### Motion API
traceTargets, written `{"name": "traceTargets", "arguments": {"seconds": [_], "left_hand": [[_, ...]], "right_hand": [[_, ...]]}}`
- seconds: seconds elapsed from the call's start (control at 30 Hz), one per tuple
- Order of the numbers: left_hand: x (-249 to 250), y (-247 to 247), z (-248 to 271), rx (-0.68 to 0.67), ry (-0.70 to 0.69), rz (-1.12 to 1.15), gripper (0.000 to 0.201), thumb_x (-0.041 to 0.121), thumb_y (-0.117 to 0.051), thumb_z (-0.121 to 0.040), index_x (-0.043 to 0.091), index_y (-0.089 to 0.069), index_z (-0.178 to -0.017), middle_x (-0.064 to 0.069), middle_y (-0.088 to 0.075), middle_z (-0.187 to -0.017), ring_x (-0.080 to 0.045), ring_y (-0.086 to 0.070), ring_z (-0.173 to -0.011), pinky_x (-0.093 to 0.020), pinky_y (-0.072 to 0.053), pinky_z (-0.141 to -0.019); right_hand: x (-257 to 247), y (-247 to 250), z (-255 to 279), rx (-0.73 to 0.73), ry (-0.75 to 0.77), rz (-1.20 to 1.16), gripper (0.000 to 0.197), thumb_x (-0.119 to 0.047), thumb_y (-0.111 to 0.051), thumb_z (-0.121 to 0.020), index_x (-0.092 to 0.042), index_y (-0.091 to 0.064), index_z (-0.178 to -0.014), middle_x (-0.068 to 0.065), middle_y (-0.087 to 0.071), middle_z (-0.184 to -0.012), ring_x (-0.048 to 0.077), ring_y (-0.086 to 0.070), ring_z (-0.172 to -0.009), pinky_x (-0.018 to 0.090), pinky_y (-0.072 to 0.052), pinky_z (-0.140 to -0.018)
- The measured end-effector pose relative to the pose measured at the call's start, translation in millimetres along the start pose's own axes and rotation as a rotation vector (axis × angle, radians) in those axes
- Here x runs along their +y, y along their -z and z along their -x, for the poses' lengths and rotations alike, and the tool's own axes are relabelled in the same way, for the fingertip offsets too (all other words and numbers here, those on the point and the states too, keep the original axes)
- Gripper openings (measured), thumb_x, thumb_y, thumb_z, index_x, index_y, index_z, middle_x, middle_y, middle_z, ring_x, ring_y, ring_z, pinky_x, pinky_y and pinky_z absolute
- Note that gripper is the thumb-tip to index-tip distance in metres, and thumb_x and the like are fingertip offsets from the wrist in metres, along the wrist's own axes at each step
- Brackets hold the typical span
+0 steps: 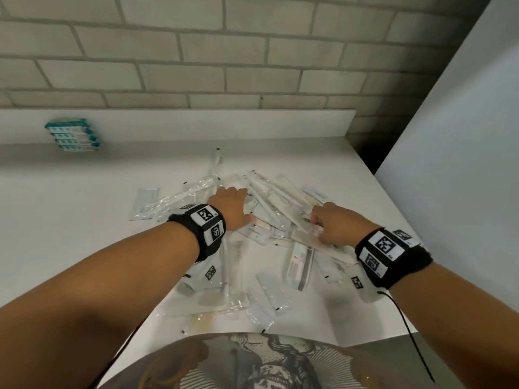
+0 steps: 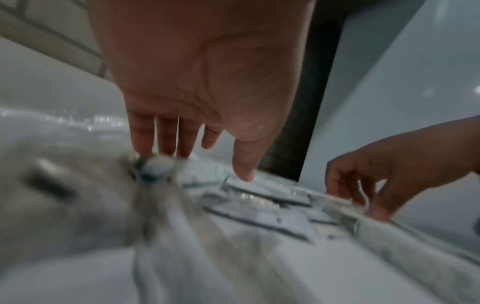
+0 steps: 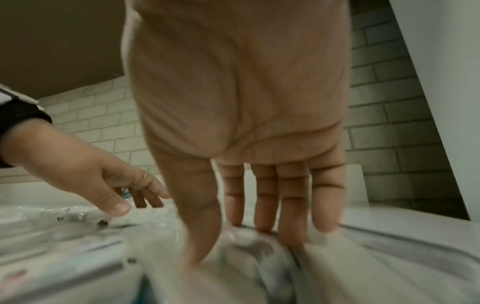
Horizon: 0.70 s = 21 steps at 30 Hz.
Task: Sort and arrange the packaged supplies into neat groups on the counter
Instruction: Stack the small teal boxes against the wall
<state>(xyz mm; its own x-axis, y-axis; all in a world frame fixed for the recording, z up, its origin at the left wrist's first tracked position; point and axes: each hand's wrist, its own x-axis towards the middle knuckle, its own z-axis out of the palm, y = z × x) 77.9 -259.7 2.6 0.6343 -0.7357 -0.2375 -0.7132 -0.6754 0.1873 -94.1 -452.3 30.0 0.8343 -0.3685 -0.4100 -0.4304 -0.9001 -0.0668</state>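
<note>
A loose pile of clear and white sealed packets (image 1: 264, 220) lies heaped on the white counter (image 1: 78, 209). My left hand (image 1: 236, 199) reaches onto the pile's far left part. Its fingers (image 2: 161, 142) are straight, with their tips touching the packets, and the thumb is spread apart. On the pile's right side, my right hand (image 1: 318, 220) pinches a long white packet (image 3: 259, 253) between the thumb and the fingers (image 3: 263, 205). The wrist views are blurred, so I cannot read the packet's print.
A small stack of teal-edged packets (image 1: 72, 135) stands at the back left against the low white ledge (image 1: 196, 123). A tall white panel (image 1: 463, 164) bounds the counter on the right. Behind is a brick wall (image 1: 196, 51).
</note>
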Motion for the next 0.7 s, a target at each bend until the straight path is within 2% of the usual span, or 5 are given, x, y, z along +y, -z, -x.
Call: {"name": "traceTargets", "arguments": {"seconds": [0.1,0.3,0.43,0.57,0.7], "left_hand": [[5.0,-7.1,-6.9,0.051,0.059,-0.147,0.075,0.059,-0.054,-0.085,0.016,-0.035,-0.144,-0.012,-0.041,-0.141,-0.033,-0.039,-0.130,-0.042,-0.039,-0.101],[10.5,-3.5,1.0,0.123,0.055,-0.077,0.062,0.054,-0.054,-0.087,0.012,-0.047,-0.132,-0.012,-0.050,-0.126,-0.029,-0.053,-0.111,-0.038,-0.047,-0.091],[47.7,7.4,22.9,0.279,-0.120,0.084,0.055,0.040,-0.049,-0.092,0.007,-0.035,-0.133,-0.012,-0.054,-0.125,-0.027,-0.058,-0.104,-0.037,-0.050,-0.085],[95.3,10.2,39.2,0.051,-0.170,0.223,0.065,0.041,-0.053,-0.087,0.014,-0.028,-0.141,-0.006,-0.045,-0.141,-0.020,-0.058,-0.103,-0.031,-0.050,-0.081],[126.6,-12.9,42.9,-0.251,-0.160,0.084,0.092,0.071,-0.058,-0.076,0.018,-0.024,-0.143,-0.002,-0.052,-0.132,-0.018,-0.059,-0.097,-0.035,-0.054,-0.080]], "right_hand": [[10.2,-2.5,-6.8,0.064,0.020,-0.071,0.026,-0.029,-0.062,-0.085,-0.022,-0.053,-0.108,0.004,-0.051,-0.115,0.019,-0.056,-0.083,0.029,-0.043,-0.065],[11.8,-3.3,-12.0,0.032,0.097,0.091,0.062,-0.038,-0.072,-0.077,-0.020,-0.046,-0.130,0.003,-0.049,-0.122,0.027,-0.053,-0.110,0.039,-0.048,-0.089],[19.3,7.3,-12.1,0.116,0.069,-0.044,0.043,-0.034,-0.064,-0.078,-0.015,-0.051,-0.115,0.005,-0.050,-0.110,0.023,-0.053,-0.097,0.031,-0.042,-0.073],[50.0,35.7,-5.6,0.139,-0.139,-0.449,0.057,-0.032,-0.066,-0.081,-0.010,-0.039,-0.127,0.008,-0.054,-0.109,0.021,-0.054,-0.089,0.026,-0.035,-0.056],[78.9,36.5,4.0,0.046,-0.319,-0.456,0.056,-0.025,-0.058,-0.086,-0.007,-0.033,-0.133,0.005,-0.051,-0.093,0.020,-0.053,-0.078,0.028,-0.039,-0.055]]}}
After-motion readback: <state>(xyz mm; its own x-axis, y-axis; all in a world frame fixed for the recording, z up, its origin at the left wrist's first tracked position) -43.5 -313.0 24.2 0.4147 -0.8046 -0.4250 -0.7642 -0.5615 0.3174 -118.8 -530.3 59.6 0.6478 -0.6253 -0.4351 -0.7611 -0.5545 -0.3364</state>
